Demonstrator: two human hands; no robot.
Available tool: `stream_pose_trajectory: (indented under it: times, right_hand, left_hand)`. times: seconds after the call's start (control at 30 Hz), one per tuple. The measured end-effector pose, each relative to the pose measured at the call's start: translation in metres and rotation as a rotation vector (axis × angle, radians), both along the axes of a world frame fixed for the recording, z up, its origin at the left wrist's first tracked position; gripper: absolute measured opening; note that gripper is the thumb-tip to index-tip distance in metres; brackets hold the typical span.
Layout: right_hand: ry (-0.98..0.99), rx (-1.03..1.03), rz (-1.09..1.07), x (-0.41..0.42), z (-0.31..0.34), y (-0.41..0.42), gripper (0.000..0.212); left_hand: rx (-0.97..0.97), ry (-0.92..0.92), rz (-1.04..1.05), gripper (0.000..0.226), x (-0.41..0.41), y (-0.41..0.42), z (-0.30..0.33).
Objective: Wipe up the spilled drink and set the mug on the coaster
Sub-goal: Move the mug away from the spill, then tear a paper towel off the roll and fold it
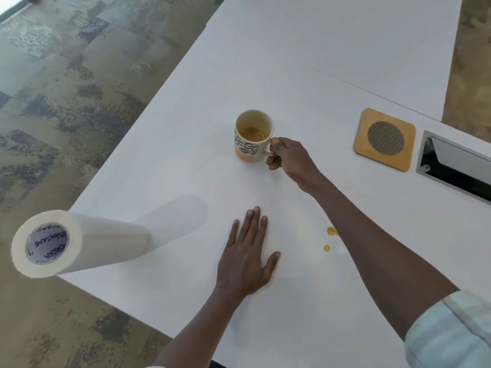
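Fingers of the right hand (287, 155) curl around the handle of the mug (253, 136), which stands on the white table (292, 62), well left of the coaster (385, 139); the left hand (245, 254) lies flat, holding nothing. Orange drops (330, 231) remain unwiped, so the mug step seems to come first: lifting it level, given the liquid inside, across to the coaster.

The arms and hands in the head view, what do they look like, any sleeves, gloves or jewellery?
Both hands are bare: no gloves, rings or watch show on the left hand or the right hand. Both forearms are uncovered. On the right arm a pale, light blue-green sleeve with faint stripes is pushed or rolled up near the elbow. A sliver of pale fabric shows at the bottom edge by the left arm.
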State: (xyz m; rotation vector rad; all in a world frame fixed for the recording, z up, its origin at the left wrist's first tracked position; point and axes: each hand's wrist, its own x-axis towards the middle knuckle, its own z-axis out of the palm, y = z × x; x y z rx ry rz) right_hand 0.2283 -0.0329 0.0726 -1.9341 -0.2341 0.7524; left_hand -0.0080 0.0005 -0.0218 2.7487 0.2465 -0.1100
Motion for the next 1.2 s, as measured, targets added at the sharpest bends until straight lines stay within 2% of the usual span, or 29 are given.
stream_pose_trajectory:
  times: [0.57, 0.8, 0.97, 1.1, 1.2]
  right_hand:
    - [0.052, -0.048, 0.030, 0.002, -0.003, -0.001, 0.034]
    - [-0.090, -0.145, -0.069, -0.015, 0.009, -0.023, 0.032]
    - [-0.173, -0.150, -0.079, -0.041, 0.027, -0.039, 0.020]
    - [-0.177, -0.130, -0.113, -0.066, 0.038, -0.046, 0.019]
    - [-0.164, -0.117, -0.140, -0.086, 0.041, -0.044, 0.017]
  left_hand:
    - [-0.015, -0.005, 0.003, 0.077, 0.000, 0.000, -0.001]
    - [0.003, 0.004, -0.018, 0.077, 0.000, 0.001, -0.002]
    - [-0.009, 0.117, -0.063, 0.079, 0.001, 0.004, 0.011]
    - [-0.113, 0.288, -0.117, 0.079, 0.009, 0.018, 0.044]
    - [-0.206, 0.299, -0.051, 0.064, 0.014, 0.034, 0.087]
